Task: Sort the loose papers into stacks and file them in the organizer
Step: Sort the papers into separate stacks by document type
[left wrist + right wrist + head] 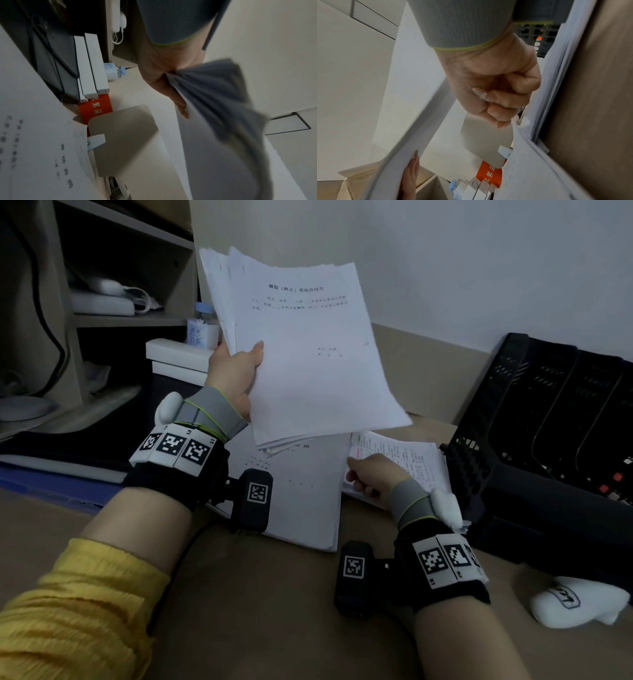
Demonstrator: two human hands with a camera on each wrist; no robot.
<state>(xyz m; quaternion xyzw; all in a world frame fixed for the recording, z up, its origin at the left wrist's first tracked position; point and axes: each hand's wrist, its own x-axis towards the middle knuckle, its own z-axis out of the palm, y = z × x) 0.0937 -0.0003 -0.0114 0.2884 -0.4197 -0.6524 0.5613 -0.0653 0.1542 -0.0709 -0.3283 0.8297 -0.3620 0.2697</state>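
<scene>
My left hand grips a sheaf of white printed papers by its lower left edge and holds it tilted above the desk; in the left wrist view the thumb lies on the fanned sheaf. Under it a second white stack lies flat on the desk. To its right lies a stack with coloured print. My right hand rests on that stack's left edge, fingers curled into a fist with nothing seen inside. The black mesh organizer stands at the right, its slots facing me.
A shelf unit fills the back left, with white boxes and a small bottle before it. A blue folder lies at the left edge. A white soft object sits front right. An orange packet lies behind the stacks.
</scene>
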